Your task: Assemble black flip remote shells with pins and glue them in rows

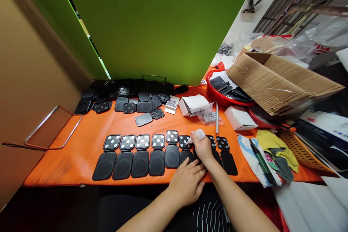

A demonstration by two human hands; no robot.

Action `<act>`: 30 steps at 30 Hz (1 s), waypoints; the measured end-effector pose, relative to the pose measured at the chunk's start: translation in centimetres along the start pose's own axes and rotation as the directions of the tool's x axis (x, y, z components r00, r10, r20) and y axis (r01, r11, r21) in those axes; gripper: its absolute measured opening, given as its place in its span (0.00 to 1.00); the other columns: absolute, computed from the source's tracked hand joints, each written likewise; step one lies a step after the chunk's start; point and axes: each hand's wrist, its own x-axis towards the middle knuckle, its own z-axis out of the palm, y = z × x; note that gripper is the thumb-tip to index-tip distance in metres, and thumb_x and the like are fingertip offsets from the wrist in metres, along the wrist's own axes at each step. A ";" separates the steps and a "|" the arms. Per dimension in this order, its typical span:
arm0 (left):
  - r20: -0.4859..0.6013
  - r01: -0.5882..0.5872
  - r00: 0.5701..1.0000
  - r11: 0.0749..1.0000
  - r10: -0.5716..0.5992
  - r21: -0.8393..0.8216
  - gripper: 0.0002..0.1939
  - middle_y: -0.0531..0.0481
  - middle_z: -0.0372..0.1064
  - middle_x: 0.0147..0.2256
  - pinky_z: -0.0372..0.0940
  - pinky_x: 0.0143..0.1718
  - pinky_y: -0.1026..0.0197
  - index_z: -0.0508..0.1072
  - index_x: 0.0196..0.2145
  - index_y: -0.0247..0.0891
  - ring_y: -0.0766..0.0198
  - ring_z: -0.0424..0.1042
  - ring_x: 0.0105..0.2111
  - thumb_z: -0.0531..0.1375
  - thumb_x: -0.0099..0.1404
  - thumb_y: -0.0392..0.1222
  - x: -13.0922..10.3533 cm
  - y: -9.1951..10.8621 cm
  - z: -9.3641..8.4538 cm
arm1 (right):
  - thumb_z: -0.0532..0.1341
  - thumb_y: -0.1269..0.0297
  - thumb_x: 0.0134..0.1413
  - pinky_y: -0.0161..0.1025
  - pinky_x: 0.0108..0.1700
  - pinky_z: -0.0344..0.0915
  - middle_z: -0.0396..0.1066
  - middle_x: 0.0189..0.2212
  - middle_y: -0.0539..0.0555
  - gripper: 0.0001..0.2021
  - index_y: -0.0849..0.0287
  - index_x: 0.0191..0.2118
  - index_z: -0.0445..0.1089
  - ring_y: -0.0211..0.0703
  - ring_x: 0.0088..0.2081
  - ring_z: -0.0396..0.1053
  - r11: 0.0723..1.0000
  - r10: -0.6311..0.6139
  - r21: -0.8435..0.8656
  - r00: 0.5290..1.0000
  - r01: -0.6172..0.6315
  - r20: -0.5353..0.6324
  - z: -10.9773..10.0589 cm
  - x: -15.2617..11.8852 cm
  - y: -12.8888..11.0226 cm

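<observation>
On the orange table lies a row of black hinged pieces [158,162], each with a plain lower pad and a smaller square part with light dots. My right hand [203,149] is closed round a small white bottle [199,135]; its nozzle points at the dotted square part [184,141] of one piece. My left hand [187,180] lies with fingers spread over the lower pads beside my right wrist, holding nothing. Both hands partly cover the pieces under them.
More black pieces [144,107] are piled along the back, below a green panel [163,25]. White boxes [240,117], a metal rod [216,117], a red basin [227,98], a cardboard box [269,83] and cloths [251,152] are at the right. A wire frame [65,139] is at the left.
</observation>
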 end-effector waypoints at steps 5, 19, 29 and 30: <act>-0.012 -0.004 1.000 1.000 0.004 0.009 0.21 0.53 0.63 0.56 0.46 0.62 0.46 0.63 0.56 0.44 0.60 0.58 0.58 0.50 0.67 0.47 0.0 0.0 0.1 | 0.54 0.43 0.50 0.37 0.29 0.60 0.73 0.20 0.59 0.24 0.60 0.20 0.68 0.47 0.25 0.70 0.998 0.020 -0.066 0.999 -0.023 -0.043 -0.3 0.2 0.2; -0.100 -0.034 0.994 0.998 0.039 0.050 0.21 0.50 0.64 0.56 0.51 0.60 0.45 0.65 0.55 0.42 0.58 0.60 0.57 0.52 0.65 0.45 -0.4 -0.2 -0.1 | 0.53 0.42 0.51 0.38 0.31 0.62 0.72 0.18 0.57 0.26 0.59 0.17 0.68 0.46 0.25 0.69 0.991 0.091 0.104 0.995 -0.087 -0.032 0.5 1.3 -0.2; -0.210 0.230 0.965 0.890 -0.157 0.393 0.36 0.39 0.52 0.61 0.53 0.57 0.41 0.58 0.60 0.32 0.47 0.56 0.59 0.49 0.63 0.61 -3.7 -2.7 -2.2 | 0.56 0.41 0.48 0.35 0.23 0.57 0.64 0.14 0.51 0.24 0.58 0.18 0.62 0.41 0.19 0.63 0.953 0.128 0.273 0.991 -0.135 0.043 2.7 0.7 -2.2; -0.208 0.224 0.967 0.885 -0.149 0.408 0.37 0.39 0.52 0.61 0.54 0.57 0.42 0.58 0.60 0.32 0.48 0.56 0.59 0.47 0.63 0.62 -3.9 -2.7 -1.9 | 0.56 0.42 0.49 0.35 0.24 0.57 0.65 0.14 0.51 0.23 0.58 0.18 0.63 0.41 0.20 0.64 0.965 0.098 0.241 0.994 -0.107 0.047 2.9 0.6 -2.5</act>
